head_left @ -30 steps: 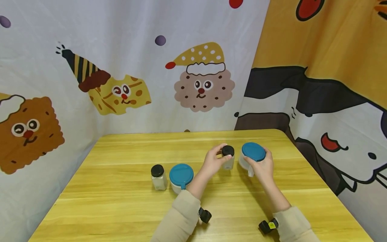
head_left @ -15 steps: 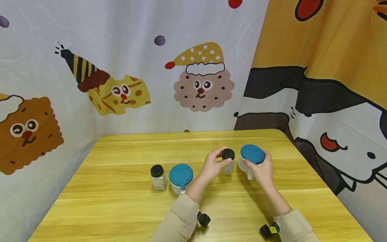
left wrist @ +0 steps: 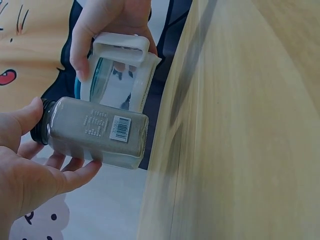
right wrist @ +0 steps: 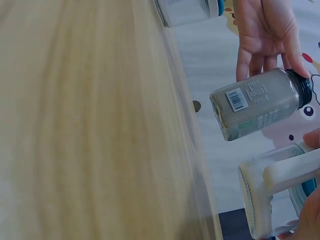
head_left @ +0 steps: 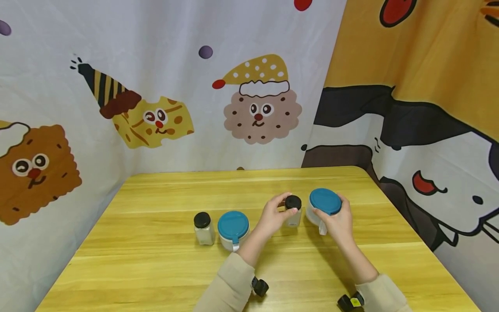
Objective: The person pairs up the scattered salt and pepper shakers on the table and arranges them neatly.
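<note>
My left hand (head_left: pixel 272 217) grips a clear, square-sided spice jar (head_left: pixel 293 219) near its black lid. In the left wrist view this jar (left wrist: pixel 95 127) has a barcode label and greyish contents. My right hand (head_left: pixel 340 222) holds a round, clear seasoning jar (head_left: pixel 325 201) with a blue lid and a white handle (right wrist: pixel 295 172). Both held jars hang just above the table, side by side and upright, with a small gap between them. To the left stand another black-lidded spice jar (head_left: pixel 204 229) and another blue-lidded seasoning jar (head_left: pixel 234 226), close together.
The wooden table (head_left: pixel 148 260) carries all the jars. Behind it hangs a printed curtain (head_left: pixel 163 56) with cartoon figures. A small black camera (head_left: pixel 260 287) sits at the left wrist, and another camera (head_left: pixel 351 301) at the right.
Both hands have come slightly lower in the head view, bringing the spice jar and the seasoning jar down with them. The two standing jars on the left have stayed put.
</note>
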Tool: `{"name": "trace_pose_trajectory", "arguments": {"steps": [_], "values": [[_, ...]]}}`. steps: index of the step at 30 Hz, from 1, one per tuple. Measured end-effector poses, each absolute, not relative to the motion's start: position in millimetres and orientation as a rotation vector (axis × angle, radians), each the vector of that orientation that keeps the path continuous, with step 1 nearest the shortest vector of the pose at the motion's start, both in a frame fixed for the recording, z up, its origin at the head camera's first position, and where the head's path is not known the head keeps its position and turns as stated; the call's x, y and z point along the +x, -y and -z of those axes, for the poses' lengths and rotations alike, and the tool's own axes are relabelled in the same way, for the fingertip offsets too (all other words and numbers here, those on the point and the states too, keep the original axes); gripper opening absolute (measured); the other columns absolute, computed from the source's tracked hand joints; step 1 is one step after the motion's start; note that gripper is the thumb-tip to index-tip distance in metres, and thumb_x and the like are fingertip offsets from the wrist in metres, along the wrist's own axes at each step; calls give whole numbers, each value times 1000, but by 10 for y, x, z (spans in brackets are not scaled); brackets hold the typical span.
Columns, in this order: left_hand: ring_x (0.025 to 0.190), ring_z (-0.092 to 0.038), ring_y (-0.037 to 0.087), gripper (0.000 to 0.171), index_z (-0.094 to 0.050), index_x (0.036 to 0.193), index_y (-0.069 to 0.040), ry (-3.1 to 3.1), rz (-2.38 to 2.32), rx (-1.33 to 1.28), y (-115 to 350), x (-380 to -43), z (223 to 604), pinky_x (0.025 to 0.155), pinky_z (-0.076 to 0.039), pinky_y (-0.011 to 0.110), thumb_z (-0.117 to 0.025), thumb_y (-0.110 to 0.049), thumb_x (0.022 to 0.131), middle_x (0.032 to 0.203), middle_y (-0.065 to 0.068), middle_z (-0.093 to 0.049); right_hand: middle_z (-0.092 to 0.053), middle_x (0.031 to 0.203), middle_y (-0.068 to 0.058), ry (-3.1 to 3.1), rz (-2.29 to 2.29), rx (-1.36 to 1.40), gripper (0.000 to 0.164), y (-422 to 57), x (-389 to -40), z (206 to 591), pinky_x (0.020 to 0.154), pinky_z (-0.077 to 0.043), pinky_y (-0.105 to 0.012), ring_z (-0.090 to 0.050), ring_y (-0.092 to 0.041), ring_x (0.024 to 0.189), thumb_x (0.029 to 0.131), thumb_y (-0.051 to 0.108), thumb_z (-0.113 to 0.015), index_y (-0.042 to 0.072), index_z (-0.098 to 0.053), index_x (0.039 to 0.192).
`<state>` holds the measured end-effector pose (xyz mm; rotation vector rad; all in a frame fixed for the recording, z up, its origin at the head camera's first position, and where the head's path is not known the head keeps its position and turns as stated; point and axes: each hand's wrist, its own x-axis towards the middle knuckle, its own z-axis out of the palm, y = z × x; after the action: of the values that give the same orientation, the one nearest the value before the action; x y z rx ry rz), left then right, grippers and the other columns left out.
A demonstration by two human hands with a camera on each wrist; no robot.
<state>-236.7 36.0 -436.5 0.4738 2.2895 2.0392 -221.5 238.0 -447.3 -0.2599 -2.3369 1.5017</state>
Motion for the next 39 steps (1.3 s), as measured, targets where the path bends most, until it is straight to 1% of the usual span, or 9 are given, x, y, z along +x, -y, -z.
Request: {"name": "trace_pose_trajectory", "arguments": {"steps": [8, 19, 28, 39], "values": [[116, -52, 27, 47, -58, 132, -13, -2301, -2018, 466, -338, -2324, 4366, 82, -51, 31, -72, -13, 87, 134, 5, -52, -34, 141, -28, 2347, -1495, -228, 94, -2377, -2152, 4482, 99, -33, -60, -38, -45, 125, 77, 21, -81, -4, -23, 146], [117, -50, 28, 47, -58, 132, -15, -2288, -2020, 453, -285, -2281, 4395, 81, -52, 33, -72, -15, 87, 136, 5, -51, -34, 141, -28, 2369, -1488, -215, 95, -2357, -2079, 4494, 98, -34, -60, -39, -44, 125, 77, 23, -82, -3, -23, 147], [116, -52, 30, 46, -60, 130, -13, -2304, -2003, 452, -266, -2246, 4422, 83, -52, 33, -73, -12, 86, 133, 7, -53, -36, 140, -29, 2404, -1473, -185, 92, -2349, -2054, 4508, 98, -34, -60, -40, -45, 124, 76, 19, -82, -4, -25, 145], [111, -54, 29, 46, -59, 130, -12, -2286, -2028, 421, -250, -2209, 4450, 80, -53, 31, -73, -13, 86, 130, 7, -54, -36, 139, -30, 2448, -1479, -160, 92, -2334, -1996, 4525, 98, -34, -61, -39, -46, 124, 76, 18, -81, -5, -24, 145]]}}
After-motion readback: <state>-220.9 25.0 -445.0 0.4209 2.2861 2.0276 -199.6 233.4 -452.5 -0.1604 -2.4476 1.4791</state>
